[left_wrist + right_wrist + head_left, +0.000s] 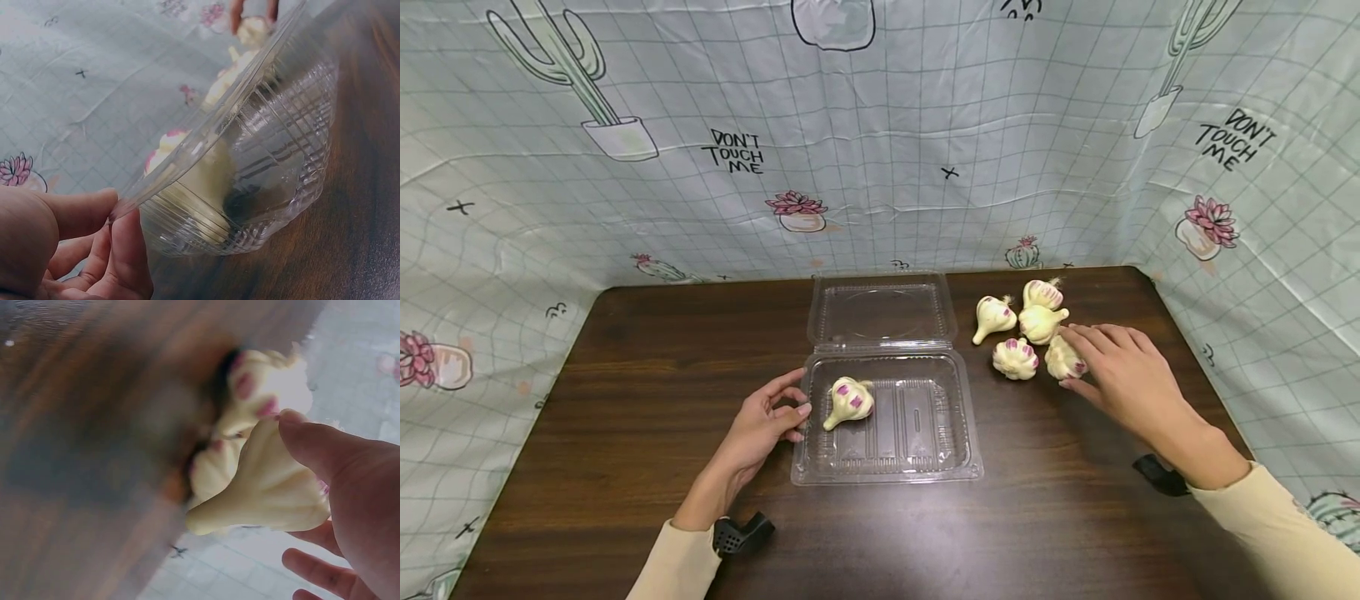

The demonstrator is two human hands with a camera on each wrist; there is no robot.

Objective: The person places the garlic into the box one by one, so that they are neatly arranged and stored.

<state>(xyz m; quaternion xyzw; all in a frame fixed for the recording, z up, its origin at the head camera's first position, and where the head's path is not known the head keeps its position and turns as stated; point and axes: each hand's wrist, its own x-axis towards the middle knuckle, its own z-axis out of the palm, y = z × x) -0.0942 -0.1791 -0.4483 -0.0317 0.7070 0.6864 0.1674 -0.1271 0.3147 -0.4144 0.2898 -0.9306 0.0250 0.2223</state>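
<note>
My left hand (767, 425) pinches the left rim of a clear plastic clamshell container (917, 477) between thumb and fingers; the left wrist view shows this pinch up close. Inside the container's left side lies one garlic bulb (850, 402), cream with purple patches. At the right, my right hand (1123, 375) grips another garlic bulb (269, 481) between thumb and fingers, its stem pointing away from the palm in the right wrist view. Several more bulbs sit beside it, among them a purple-streaked garlic bulb (1015, 359) and a long-stemmed garlic bulb (994, 317).
The container's lid (883, 312) lies folded back behind its base. Everything stands on a dark wooden table (647, 400). A patterned curtain (880, 133) hangs behind the table and along both sides.
</note>
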